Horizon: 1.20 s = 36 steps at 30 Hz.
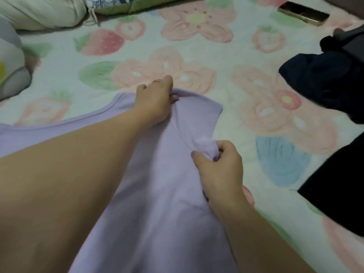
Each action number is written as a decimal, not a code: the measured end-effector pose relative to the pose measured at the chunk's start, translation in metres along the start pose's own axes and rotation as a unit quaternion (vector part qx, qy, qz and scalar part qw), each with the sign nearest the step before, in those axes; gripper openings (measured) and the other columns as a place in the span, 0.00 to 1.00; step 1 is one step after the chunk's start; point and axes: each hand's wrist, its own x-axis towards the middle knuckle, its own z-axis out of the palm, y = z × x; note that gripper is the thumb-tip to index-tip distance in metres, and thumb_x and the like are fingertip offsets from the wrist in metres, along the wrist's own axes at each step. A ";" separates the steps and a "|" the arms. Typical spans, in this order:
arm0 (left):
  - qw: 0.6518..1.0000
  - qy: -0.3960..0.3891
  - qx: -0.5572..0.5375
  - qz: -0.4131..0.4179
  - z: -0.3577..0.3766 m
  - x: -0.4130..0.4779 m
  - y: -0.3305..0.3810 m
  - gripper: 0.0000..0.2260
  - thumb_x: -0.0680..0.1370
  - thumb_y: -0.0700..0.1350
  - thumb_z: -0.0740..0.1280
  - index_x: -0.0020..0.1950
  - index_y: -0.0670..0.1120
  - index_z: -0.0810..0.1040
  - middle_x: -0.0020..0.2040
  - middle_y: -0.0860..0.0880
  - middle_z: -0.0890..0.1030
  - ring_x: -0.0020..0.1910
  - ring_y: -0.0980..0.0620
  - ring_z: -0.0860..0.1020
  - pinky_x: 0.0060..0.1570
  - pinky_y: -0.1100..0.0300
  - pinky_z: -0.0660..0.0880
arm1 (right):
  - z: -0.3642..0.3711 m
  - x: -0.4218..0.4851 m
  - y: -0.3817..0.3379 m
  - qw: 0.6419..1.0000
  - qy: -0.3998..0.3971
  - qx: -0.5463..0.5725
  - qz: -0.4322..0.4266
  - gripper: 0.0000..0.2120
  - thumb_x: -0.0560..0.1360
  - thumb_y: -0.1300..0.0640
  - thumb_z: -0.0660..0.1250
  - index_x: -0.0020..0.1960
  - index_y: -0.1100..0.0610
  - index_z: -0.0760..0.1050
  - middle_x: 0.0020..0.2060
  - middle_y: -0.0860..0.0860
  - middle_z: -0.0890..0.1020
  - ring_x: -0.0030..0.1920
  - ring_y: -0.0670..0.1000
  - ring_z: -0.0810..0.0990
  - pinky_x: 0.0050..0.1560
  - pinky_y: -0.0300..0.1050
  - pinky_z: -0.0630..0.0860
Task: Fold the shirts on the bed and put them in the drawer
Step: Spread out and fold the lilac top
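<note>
- The lilac shirt (157,184) lies flat on the bed right in front of the person. Its long axis runs from the near edge of the view away from them, and it narrows toward a blunt far end.
- A stitched edge of the shirt runs off from that far end toward the left side of the view. The right edge falls straight back toward the person.
- The right hand (220,166) is on the shirt's right edge, about halfway along. Its fingers are curled, and a small bunch of fabric is pinched between thumb and fingertips.
- The left hand (155,101) reaches across the shirt to its far end, with the forearm lying over the cloth. Its fingers are curled round a fold at the top edge, and a ring (156,81) shows on one finger.
- Right of the shirt, a strip of strawberry-and-flower bedspread (246,125) lies bare, then black cloth (338,190) begins.
- Beyond the shirt's far end there is a wider bare stretch of bedspread.
- Far right of the shirt sits a heap of dark garments (319,85).
- Left of the shirt is a grey cushion (11,62).
- Farthest off are a cream pillow (43,10) and a gold case (303,13).
</note>
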 end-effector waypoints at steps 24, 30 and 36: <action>0.952 -0.019 0.080 -0.295 -0.025 -0.365 -0.119 0.28 0.78 0.56 0.46 0.74 0.45 0.60 0.75 0.36 0.55 0.72 0.33 0.56 0.70 0.37 0.53 | -0.069 -0.068 0.084 0.788 -0.090 -0.507 -0.339 0.24 0.76 0.54 0.57 0.70 0.62 0.65 0.69 0.58 0.68 0.69 0.62 0.66 0.68 0.57 0.62; 0.953 0.035 0.047 -0.299 -0.030 -0.394 -0.056 0.25 0.76 0.55 0.51 0.74 0.53 0.56 0.75 0.39 0.56 0.73 0.34 0.51 0.68 0.37 0.45 | -0.030 -0.146 0.063 0.810 -0.103 -0.404 -0.413 0.25 0.77 0.52 0.55 0.71 0.61 0.63 0.71 0.59 0.65 0.72 0.61 0.61 0.70 0.56 0.56; 0.960 -0.009 0.092 -0.264 -0.024 -0.467 -0.081 0.23 0.78 0.54 0.53 0.72 0.50 0.62 0.73 0.39 0.62 0.71 0.34 0.61 0.66 0.39 0.58 | -0.059 -0.153 0.099 0.732 -0.189 -0.508 -0.413 0.24 0.77 0.52 0.52 0.71 0.60 0.64 0.70 0.59 0.67 0.70 0.63 0.65 0.68 0.59 0.60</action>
